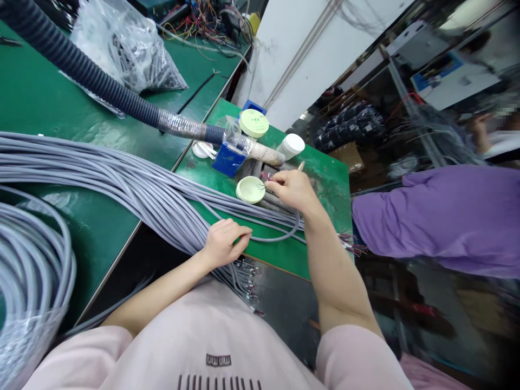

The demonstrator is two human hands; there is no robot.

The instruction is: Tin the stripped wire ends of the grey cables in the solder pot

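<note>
Cable (pixel 268 236) is pinched by left hand (pixel 222 242); wire tip by right hand (pixel 293 189) beside dish (pixel 251 189). Dish could easily get knocked.

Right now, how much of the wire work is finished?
Done: many grey cables in the bundle already show stripped coloured wire ends near the bench edge. In hand: the left hand pinches one grey cable, while the right hand holds its tip over the round cream dish. How many are left cannot be told.
</note>
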